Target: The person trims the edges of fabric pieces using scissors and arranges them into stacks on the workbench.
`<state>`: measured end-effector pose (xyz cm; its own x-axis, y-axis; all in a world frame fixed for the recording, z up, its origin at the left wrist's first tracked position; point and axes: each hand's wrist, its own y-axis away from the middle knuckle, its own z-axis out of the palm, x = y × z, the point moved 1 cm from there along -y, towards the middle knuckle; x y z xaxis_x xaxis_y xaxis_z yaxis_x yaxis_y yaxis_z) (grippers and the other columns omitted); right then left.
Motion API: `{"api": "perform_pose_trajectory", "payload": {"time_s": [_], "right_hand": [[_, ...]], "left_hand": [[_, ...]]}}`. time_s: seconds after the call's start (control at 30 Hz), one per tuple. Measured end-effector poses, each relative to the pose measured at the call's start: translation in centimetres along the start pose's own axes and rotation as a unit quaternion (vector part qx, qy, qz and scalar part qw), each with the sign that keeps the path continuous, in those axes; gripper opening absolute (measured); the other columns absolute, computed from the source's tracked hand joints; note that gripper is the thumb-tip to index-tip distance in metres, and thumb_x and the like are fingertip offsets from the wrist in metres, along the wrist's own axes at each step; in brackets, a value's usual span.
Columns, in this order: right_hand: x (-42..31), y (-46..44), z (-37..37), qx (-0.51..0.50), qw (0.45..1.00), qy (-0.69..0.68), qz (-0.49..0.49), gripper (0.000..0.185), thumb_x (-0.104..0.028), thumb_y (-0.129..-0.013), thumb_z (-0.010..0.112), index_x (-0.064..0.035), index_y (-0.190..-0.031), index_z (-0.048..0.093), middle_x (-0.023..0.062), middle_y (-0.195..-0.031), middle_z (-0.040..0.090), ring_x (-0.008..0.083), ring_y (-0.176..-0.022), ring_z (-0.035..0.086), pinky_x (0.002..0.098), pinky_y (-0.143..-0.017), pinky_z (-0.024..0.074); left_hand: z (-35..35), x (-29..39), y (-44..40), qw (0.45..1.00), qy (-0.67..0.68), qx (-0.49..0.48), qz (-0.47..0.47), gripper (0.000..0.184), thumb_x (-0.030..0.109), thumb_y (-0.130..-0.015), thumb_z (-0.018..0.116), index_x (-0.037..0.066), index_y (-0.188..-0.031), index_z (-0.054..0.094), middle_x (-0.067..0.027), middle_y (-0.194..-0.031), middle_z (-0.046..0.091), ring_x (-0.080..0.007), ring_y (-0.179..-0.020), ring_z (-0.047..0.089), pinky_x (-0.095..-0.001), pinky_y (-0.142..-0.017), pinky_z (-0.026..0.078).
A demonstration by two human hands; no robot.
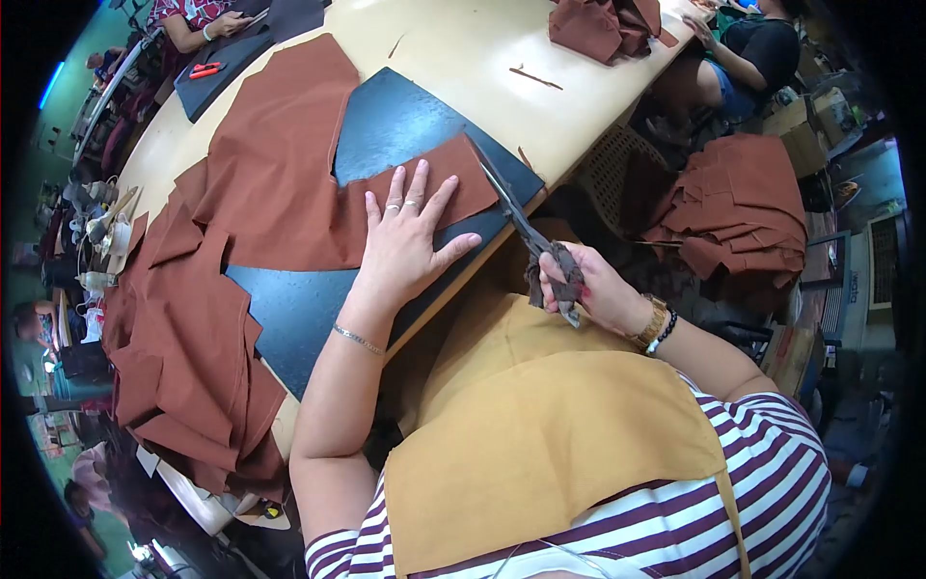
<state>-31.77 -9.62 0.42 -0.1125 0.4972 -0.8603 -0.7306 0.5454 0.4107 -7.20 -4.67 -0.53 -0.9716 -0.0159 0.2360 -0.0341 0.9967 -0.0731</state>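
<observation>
My left hand (pixel 413 228) lies flat with spread fingers on a narrow strip of brown fabric (pixel 465 188). The strip joins a larger brown cloth piece (pixel 280 145) that stretches away to the upper left. Beneath them is a dark blue-black cutting board (pixel 405 116) on the table. My right hand (pixel 588 289) grips scissors (pixel 511 207) whose handles are wrapped in grey cloth. Their blades point up and left, along the right end of the strip; whether they touch the fabric I cannot tell.
More brown fabric (pixel 193 376) is heaped at the table's left edge. A red cutter (pixel 205 70) lies on another dark board at the far side. Stacked brown cloth (pixel 738 217) stands right of the table (pixel 453 48). Other people sit at the far edge and upper right.
</observation>
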Motion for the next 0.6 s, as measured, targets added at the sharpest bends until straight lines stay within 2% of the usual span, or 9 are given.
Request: {"api": "perform_pose_trajectory", "payload": {"time_s": [0.17,0.47,0.6], "right_hand": [[-0.7,-0.3,0.5,0.042,0.999,0.002,0.02,0.015,-0.023,-0.094,0.057,-0.0076,-0.093,0.058,-0.0012,-0.069,0.057,0.0059,-0.06,0.055,0.0192,-0.053,0.0425],[-0.5,0.0,0.3,0.04,0.998,0.039,0.006,0.02,-0.026,-0.093,0.059,-0.0058,-0.092,0.059,-0.0015,-0.065,0.057,0.0063,-0.056,0.054,0.0194,-0.053,0.0417],[-0.1,-1.1,0.0,0.044,0.999,-0.017,-0.006,0.021,-0.026,-0.093,0.06,-0.0052,-0.094,0.059,-0.0007,-0.068,0.057,0.0069,-0.058,0.054,0.0207,-0.054,0.0438]], "left_hand": [[0.3,-0.1,0.0,1.0,0.007,0.021,0.006,0.077,0.07,-0.082,0.044,0.022,-0.143,0.038,-0.0161,-0.151,0.024,-0.0361,-0.141,0.017,-0.0624,-0.109,0.013],[0.2,0.2,0.2,1.0,0.007,0.009,0.01,0.078,0.069,-0.082,0.046,0.021,-0.143,0.037,-0.0156,-0.152,0.022,-0.0371,-0.141,0.016,-0.0619,-0.109,0.013],[0.4,0.7,0.4,1.0,0.002,-0.001,0.022,0.078,0.068,-0.082,0.047,0.021,-0.143,0.036,-0.0153,-0.153,0.02,-0.0377,-0.141,0.016,-0.0615,-0.109,0.013]]}}
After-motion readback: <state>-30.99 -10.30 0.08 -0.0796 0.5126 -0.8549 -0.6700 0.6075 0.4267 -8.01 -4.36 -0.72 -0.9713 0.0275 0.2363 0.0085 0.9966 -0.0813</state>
